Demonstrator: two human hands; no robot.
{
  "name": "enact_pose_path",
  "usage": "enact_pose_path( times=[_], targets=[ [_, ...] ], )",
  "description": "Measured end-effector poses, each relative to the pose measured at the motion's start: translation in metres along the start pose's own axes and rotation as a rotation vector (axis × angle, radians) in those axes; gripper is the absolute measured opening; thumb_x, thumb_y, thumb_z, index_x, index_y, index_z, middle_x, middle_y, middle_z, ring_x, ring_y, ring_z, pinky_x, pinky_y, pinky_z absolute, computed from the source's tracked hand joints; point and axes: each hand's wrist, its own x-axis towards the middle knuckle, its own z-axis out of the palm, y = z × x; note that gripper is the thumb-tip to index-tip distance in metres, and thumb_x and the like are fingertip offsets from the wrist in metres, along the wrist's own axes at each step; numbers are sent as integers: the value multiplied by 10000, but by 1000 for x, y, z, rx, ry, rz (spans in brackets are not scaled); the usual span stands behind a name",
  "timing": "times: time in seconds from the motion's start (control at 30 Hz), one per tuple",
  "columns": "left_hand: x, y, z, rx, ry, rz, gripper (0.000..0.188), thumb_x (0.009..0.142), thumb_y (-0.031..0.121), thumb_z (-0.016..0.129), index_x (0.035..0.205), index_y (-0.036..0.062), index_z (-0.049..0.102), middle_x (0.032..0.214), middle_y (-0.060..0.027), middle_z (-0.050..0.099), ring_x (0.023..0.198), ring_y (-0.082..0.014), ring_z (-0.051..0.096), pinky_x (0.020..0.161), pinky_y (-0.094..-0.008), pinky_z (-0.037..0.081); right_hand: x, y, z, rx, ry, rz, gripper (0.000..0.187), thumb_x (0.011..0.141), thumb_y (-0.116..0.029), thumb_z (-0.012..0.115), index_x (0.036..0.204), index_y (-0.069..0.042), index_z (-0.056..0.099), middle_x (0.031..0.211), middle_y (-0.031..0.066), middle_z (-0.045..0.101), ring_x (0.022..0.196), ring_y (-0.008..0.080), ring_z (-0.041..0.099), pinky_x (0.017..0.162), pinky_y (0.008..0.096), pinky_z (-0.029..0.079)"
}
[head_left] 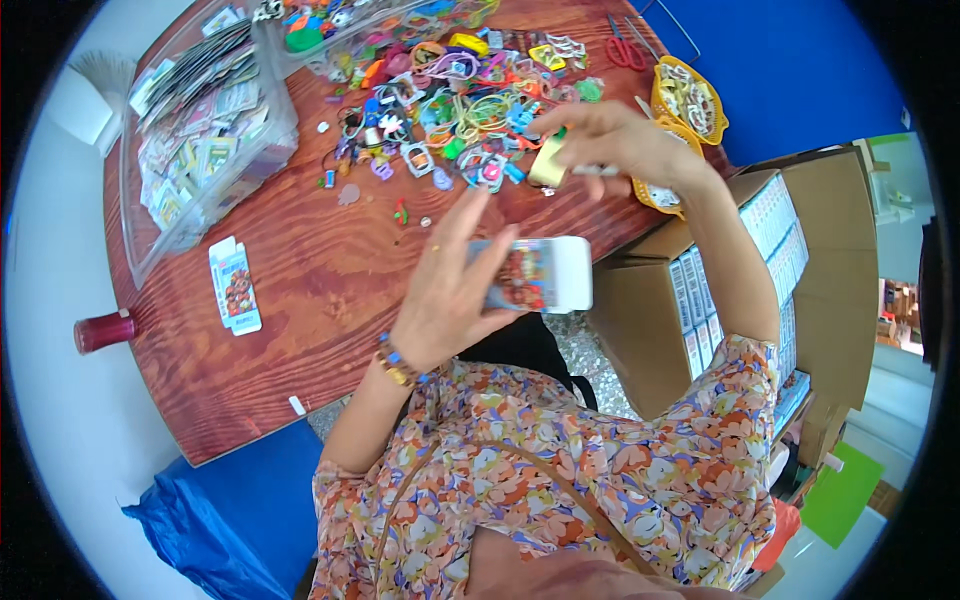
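My left hand [445,285] is closed round a small printed cardboard box [525,275] with a white end, held above the table's near edge. Its open or closed end cannot be made out clearly. My right hand [630,150] is over the right part of the toy pile, beside the yellow baskets. Its fingers are bent and somewhat blurred, and a pale sliver shows between them. A pale gold piece [547,163] lies at the fingertips; I cannot tell whether they touch it. The heap of small colourful toys and bands [450,115] spreads across the far middle of the table.
A flattened-looking printed box [235,287] lies at left on the wooden table [300,350]. Behind it stands a clear bin [180,235] of cards and packets. Yellow baskets [715,125] and red scissors [626,53] are far right. A large carton [640,330] of packed boxes stands right.
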Motion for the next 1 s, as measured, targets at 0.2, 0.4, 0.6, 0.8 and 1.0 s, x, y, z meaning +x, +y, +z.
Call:
enact_pose_path(
  times=[0.2, 0.4, 0.6, 0.8, 1.0],
  targets=[
    [-6, 1, 12, -60, 21, 35, 924, 621, 160, 881, 1419, 0, 443, 1502, -217, 375, 1362, -393, 420, 1097, -478, 386, 15, -9, 33, 15, -366, 87, 472, 950, -181, 647, 1379, -25, 530, 922, 58, 686, 571, 63, 600, 411, 201, 412],
    [-23, 0, 8, -120, -42, -14, 912, 642, 172, 875, 1417, -25, 437, 1461, -185, 436, 1336, -361, 456, 1091, -462, 397, 21, -6, 28, -65, -523, 54, 468, 956, -100, 600, 1409, -31, 507, 1074, 86, 705, 623, 85, 636, 472, 214, 466],
    [-35, -7, 10, -276, -57, -92, 842, 704, 216, 865, 1402, -21, 458, 1426, -201, 457, 1308, -360, 483, 1080, -446, 415, 19, -1, 48, -738, -329, -254, 443, 904, -9, 544, 1346, -30, 548, 963, 181, 736, 752, 283, 710, 732, 383, 553],
    [-34, -17, 11, -463, -55, -168, 860, 678, 232, 882, 1405, 13, 479, 1379, -183, 493, 1292, -329, 505, 1079, -412, 414, 19, 7, 44, -807, -336, -335, 206, 908, -25, 556, 1092, -7, 645, 785, 133, 696, 706, 266, 694, 676, 386, 517],
    [-39, -19, 15, -891, -57, -266, 857, 653, 230, 893, 1393, 28, 512, 1411, -148, 470, 1316, -274, 481, 1102, -394, 389, 9, -12, 38, -369, -439, 84, 199, 925, -116, 545, 954, 44, 660, 719, 102, 663, 589, 189, 672, 584, 336, 522]
  ],
)
